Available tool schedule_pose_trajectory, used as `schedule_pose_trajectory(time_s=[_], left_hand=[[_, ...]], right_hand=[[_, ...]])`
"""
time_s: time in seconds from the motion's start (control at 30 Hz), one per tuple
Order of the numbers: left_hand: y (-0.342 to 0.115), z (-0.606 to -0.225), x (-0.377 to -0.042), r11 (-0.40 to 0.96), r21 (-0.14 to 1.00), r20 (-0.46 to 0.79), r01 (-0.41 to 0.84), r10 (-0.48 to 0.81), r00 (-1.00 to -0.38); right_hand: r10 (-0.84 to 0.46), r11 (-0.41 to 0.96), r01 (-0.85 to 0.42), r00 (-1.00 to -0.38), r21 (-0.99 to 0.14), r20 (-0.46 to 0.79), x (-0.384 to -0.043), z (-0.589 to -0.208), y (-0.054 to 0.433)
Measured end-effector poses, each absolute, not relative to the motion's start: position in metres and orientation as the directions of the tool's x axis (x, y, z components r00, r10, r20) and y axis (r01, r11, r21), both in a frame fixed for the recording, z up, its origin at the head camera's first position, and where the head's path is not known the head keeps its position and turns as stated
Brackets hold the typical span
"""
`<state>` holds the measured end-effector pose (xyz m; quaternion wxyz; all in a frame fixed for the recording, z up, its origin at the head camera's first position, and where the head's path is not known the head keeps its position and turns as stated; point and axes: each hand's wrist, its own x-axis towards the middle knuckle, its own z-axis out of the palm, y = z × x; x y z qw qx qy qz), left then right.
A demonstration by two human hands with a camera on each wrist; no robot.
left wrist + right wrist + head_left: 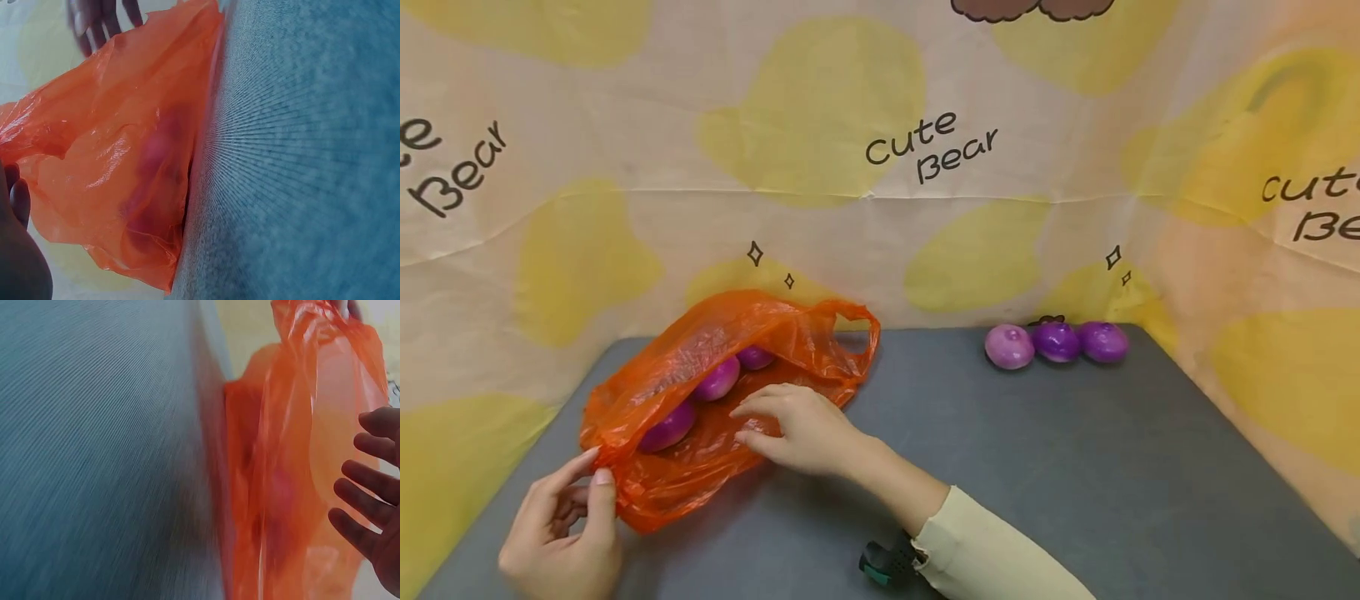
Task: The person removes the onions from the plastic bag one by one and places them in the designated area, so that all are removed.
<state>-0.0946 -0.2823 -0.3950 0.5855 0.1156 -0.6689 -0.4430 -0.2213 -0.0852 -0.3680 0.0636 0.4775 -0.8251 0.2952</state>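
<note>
An orange plastic bag [730, 450] lies on its side at the left of the table, its mouth spread toward me. Inside it rest several purple onions [718, 379], partly covered by the upper film. My left hand [561, 521] pinches the bag's near left edge between thumb and forefinger. Over the bag's opening is my right hand [793, 425], fingers loosely spread with nothing held. In the right wrist view its separate fingers [369, 481] show beside the orange film. Through the bag's side, the left wrist view gives only a dark purple blur of the onions.
Three more purple onions [1057, 342] sit in a row at the table's back right, close to the cloth backdrop [850, 242]. A grey table [1037, 467] lies beneath everything. One bag handle loop [871, 342] sticks out toward the right. A black wrist device [883, 562] shows below the right sleeve.
</note>
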Motion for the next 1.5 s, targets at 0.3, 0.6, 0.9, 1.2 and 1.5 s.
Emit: schedule_pose_trajectory(time_s=[0.3,0.6,0.9,1.2,1.5], left_hand=[[-0.283,-0.397,-0.096,0.577,0.720,0.687,0.386,-0.670,-0.282],[-0.281,-0.399,-0.092,0.615,0.752,0.659,0.238,-0.691,-0.296],[-0.284,-0.396,-0.091,0.627,0.735,0.678,0.257,-0.671,-0.300],[-0.286,-0.396,-0.093,0.653,0.692,0.722,0.309,-0.608,-0.331],[-0.287,-0.394,-0.093,0.666,0.687,0.725,0.290,-0.601,-0.337]], right_hand=[[-0.802,0.444,-0.797,-0.557,-0.410,0.215,-0.233,-0.361,-0.130],[-0.808,0.496,-0.778,-0.576,-0.386,0.123,-0.241,-0.366,-0.154],[-0.881,0.422,-0.849,-0.466,-0.318,0.077,-0.248,-0.365,-0.178],[-0.851,0.477,-0.846,-0.512,-0.239,0.116,-0.239,-0.369,-0.196],[-0.833,0.536,-0.834,-0.547,-0.134,0.077,-0.232,-0.374,-0.209]])
